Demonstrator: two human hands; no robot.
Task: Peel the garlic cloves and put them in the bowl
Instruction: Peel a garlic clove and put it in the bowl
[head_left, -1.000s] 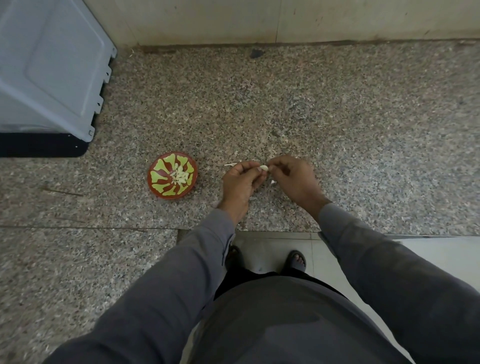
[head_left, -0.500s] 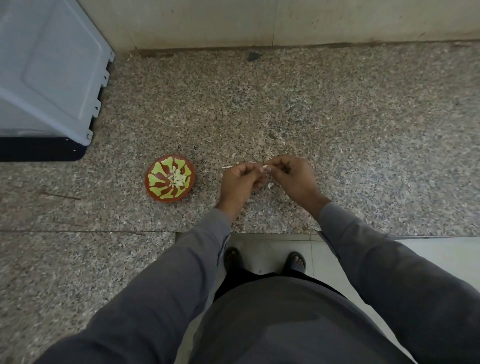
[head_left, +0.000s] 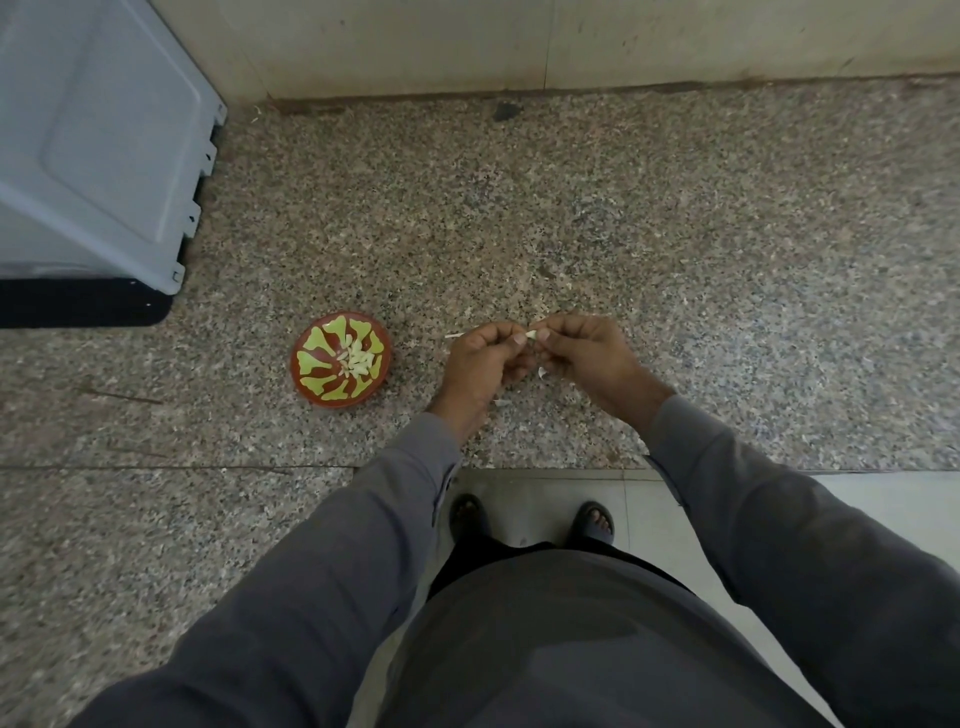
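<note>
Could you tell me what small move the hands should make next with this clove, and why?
Probably keep stripping the skin: both the left hand and right hand pinch the garlic clove above the granite counter, and it sits apart from the bowl of peeled cloves.

Speckled granite counter (head_left: 675, 218), glossy bowl (head_left: 311, 387)

A single head-worn wide-angle view looks steeply down from standing height over the counter (head_left: 675, 234), facing the far wall (head_left: 571, 41); the wearer's sleeves and feet fill the near edge.
</note>
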